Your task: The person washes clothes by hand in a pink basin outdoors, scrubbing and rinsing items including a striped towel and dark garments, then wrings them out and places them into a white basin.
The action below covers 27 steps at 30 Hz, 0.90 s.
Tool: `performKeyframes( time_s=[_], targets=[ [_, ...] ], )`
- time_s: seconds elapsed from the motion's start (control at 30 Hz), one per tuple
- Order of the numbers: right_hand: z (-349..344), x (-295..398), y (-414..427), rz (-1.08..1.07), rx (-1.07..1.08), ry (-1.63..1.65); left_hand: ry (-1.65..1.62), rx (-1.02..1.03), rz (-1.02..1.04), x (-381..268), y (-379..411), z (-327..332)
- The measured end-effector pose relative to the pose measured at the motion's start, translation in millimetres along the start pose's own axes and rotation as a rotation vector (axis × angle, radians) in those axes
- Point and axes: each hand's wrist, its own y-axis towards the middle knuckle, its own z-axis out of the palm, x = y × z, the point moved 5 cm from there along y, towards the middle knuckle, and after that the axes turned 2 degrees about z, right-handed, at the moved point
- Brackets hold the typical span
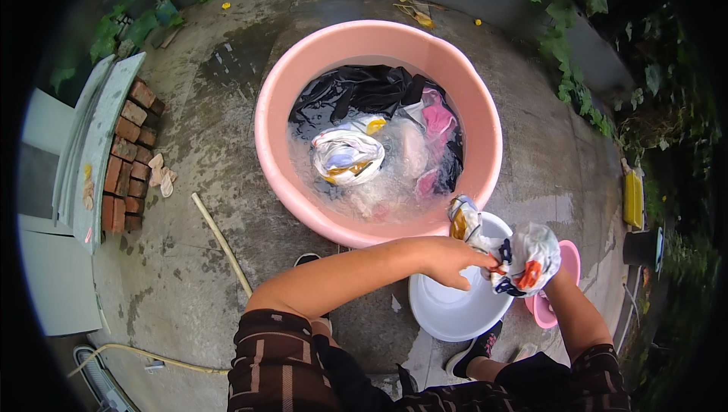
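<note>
A wet white cloth (pixel 534 258) with orange, navy and yellow-brown patterns is bunched up between my hands. My left hand (pixel 453 259) grips its twisted middle, the thumb standing apart. On the other side, my right hand (pixel 558 280) holds the bundled end, which hides most of the fingers. Beneath the cloth stands a white basin (pixel 441 304). Another end of the cloth hangs by the rim of a large pink tub (pixel 267 145). In the tub's cloudy water lie a balled white patterned cloth (pixel 348 156), black clothing (pixel 364 85) and a pink garment (pixel 438 119).
A smaller pink basin (pixel 570 258) stands right of the white one. A pale hose (pixel 222 244) lies on the wet concrete at left. Stacked bricks (pixel 128 156) support a slab (pixel 105 150). Along the right edge are a yellow container (pixel 632 199) and a black bucket (pixel 640 250).
</note>
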Motion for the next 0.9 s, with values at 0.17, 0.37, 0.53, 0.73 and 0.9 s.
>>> performKeyframes(
  time_s=[0.17,0.37,0.53,0.73,0.9],
  targets=[
    [149,-26,0,0.093,0.18,0.659,0.375,-0.442,-0.623,117,-47,-96],
    [144,8,47,-0.039,0.888,0.087,0.69,0.044,-1.185,218,-119,-95],
    [-27,48,118,-0.175,0.259,1.174,0.016,-0.165,-0.824,157,-103,-91],
    [10,115,194,-0.147,0.165,1.291,-0.485,-0.734,-0.244,40,-92,-160],
    [29,77,217,-0.043,-0.063,1.963,-0.068,-0.91,-0.634,103,-148,-175]
  ],
)
